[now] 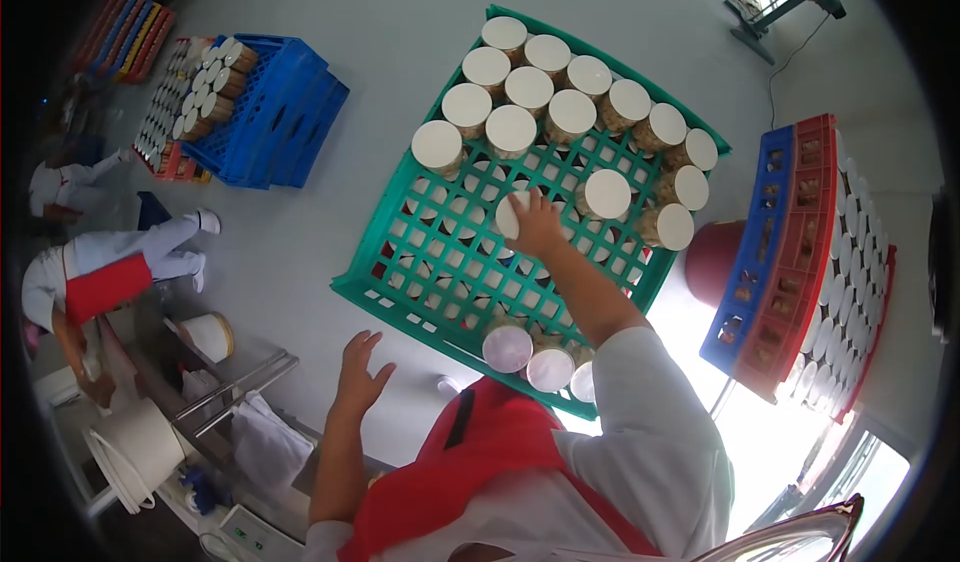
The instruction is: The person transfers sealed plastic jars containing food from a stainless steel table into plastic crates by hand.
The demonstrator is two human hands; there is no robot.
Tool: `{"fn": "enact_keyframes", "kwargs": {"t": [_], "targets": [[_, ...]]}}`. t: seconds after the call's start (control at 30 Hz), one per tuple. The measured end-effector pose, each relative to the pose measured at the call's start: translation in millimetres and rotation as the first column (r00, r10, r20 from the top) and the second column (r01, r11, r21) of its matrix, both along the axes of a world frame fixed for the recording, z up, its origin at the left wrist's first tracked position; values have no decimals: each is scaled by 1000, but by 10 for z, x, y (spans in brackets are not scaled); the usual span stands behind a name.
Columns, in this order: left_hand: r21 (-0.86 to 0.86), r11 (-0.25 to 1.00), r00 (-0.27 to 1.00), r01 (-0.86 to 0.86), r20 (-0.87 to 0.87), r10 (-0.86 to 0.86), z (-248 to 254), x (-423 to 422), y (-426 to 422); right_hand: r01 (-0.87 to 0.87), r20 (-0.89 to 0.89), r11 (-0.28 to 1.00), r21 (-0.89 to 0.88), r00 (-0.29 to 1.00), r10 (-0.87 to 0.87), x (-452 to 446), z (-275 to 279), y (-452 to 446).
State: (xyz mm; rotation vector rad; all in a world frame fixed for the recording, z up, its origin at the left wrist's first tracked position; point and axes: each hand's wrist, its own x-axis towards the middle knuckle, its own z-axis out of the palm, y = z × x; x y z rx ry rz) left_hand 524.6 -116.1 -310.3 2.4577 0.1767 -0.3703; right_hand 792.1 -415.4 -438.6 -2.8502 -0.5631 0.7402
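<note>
My right hand reaches over a green plastic crate with its fingers wrapped round a white-lidded jar. Just beyond it stands a lone jar with a white lid. Along the crate's far and right sides are several more jars, with pale brown contents showing through their walls. At the near edge sit 3 jars with paler, pinkish-white tops. Outside the crate, at its near left, my left hand hangs in the air, fingers apart and holding nothing.
Stacked blue and red crates with white-lidded jars stand at the right. Blue crates and more jars are at the upper left. A person in a red apron works at the left near a white bucket and metal rails.
</note>
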Motion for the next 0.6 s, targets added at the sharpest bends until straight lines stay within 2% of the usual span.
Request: {"fn": "enact_keyframes", "kwargs": {"t": [0.03,0.13,0.2,0.23,0.27,0.3,0.4,0.43,0.47,0.5,0.53,0.57,0.6], "targets": [[3,1000,1000,24,3,-24,-30,62,-32,-18,-22,1000,16,1000,18,-121,47,99],[62,991,993,115,33,-117,-38,404,-200,-45,-78,964,263,995,68,-396,398,362],[158,972,982,171,56,-182,65,604,-378,-135,-205,814,566,933,297,-447,842,520],[-74,993,994,96,51,-92,91,682,-445,-146,-231,768,624,904,360,-514,1114,567],[-301,954,1000,8,27,0,110,748,-502,-152,-255,717,680,868,426,-597,1379,611],[-508,857,996,-84,-12,90,116,794,-535,-154,-273,663,733,826,494,-642,1493,668],[-782,537,940,-316,-184,286,118,821,-527,238,-505,518,821,727,466,-446,1177,512],[-866,318,904,-386,-287,317,75,817,-490,409,-619,525,746,716,322,-263,1128,367],[-881,152,863,-448,-381,333,96,813,-465,256,-360,628,735,932,41,-46,817,207],[-870,-19,817,-492,-469,335,132,801,-438,268,-131,759,593,962,-238,232,374,-21],[-836,-190,772,-515,-548,321,162,783,-387,181,159,923,340,956,-246,513,103,-340],[-867,-257,835,-426,-486,257,179,757,-309,335,280,940,66,898,-340,586,131,-541],[-858,-300,844,-416,-487,225,215,714,-232,455,171,887,-81,883,-437,668,196,-736]]}}
